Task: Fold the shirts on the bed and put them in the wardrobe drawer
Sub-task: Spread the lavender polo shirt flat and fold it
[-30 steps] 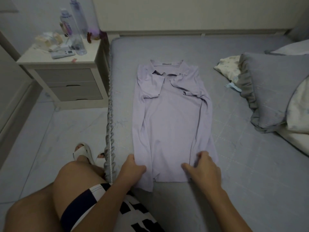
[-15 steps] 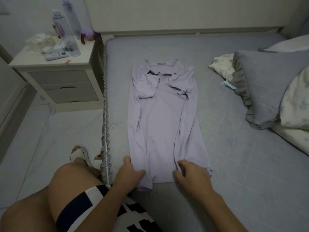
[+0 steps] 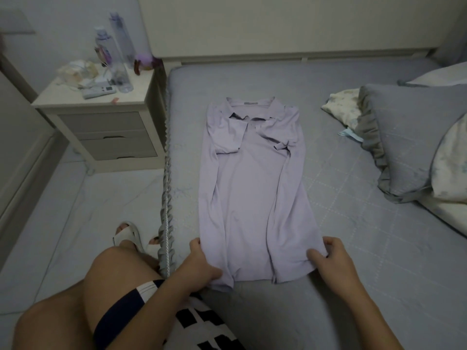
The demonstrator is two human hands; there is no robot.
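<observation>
Lilac shirt (image 3: 252,198) lies flat, collar away, on the grey bed (image 3: 366,223), both sleeves folded across its chest. The left hand (image 3: 201,265) pinches the near left hem corner, thumb on top; the right hand (image 3: 331,258) grips the near right corner with curled fingers. The nightstand (image 3: 101,127), drawers closed, holds bottles (image 3: 118,46) and a remote (image 3: 98,91). Bare sheet surrounds the shirt; pillows (image 3: 409,137) sit well right.
</observation>
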